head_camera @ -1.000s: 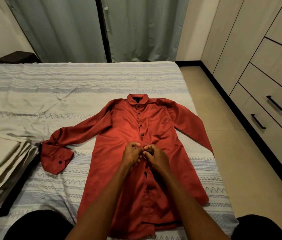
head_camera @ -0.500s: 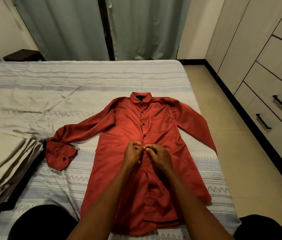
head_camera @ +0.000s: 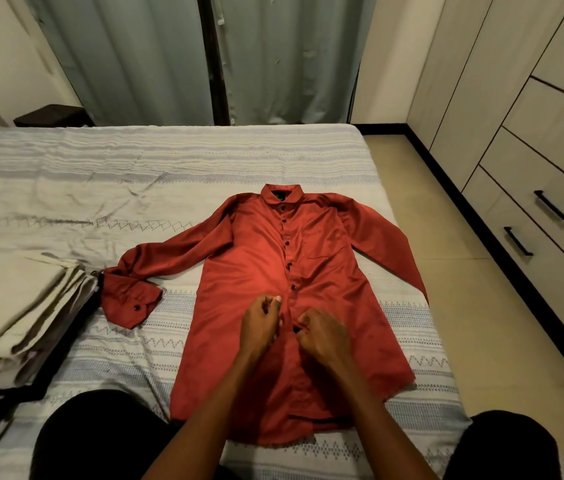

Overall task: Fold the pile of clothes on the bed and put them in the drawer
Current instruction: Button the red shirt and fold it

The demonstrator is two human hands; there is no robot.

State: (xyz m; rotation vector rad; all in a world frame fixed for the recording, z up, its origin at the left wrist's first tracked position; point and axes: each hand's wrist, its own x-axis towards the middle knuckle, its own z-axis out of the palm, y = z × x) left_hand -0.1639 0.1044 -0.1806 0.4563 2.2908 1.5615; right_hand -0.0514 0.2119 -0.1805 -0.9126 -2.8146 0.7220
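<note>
A red long-sleeved shirt (head_camera: 260, 271) lies flat and face up on the bed (head_camera: 135, 174), collar away from me, sleeves spread to both sides. Small black buttons run down its front. My left hand (head_camera: 260, 320) and my right hand (head_camera: 322, 332) sit on the shirt's front placket below the middle, fingers curled, each pinching the fabric edge by a button. A stack of folded beige clothes (head_camera: 14, 317) rests at the bed's left edge. The drawers (head_camera: 550, 202) with black handles stand along the right wall.
The bed has a grey and white patterned cover. A strip of tiled floor (head_camera: 453, 271) runs between bed and drawer unit. Grey curtains (head_camera: 273, 57) hang behind the bed, with a dark side table (head_camera: 52, 116) at the far left. My knees are at the bottom edge.
My hands have shifted a little lower down the placket and drawn slightly apart. The shirt has stayed flat in place.
</note>
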